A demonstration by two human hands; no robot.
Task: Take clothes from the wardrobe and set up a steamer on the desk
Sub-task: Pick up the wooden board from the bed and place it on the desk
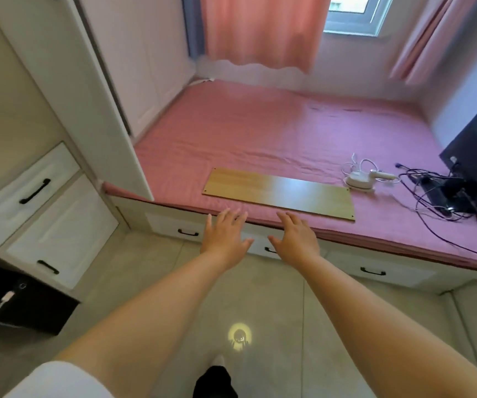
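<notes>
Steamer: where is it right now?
In the head view the white steamer lies on the pink bed, right of the wooden board and left of the tangled black cables; neither hand touches it.

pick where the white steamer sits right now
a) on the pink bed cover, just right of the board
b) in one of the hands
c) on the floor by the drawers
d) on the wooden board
a: the white steamer lies on the pink bed cover just past the right end of the wooden board, while both the left hand and the right hand are open and hold nothing.
</notes>
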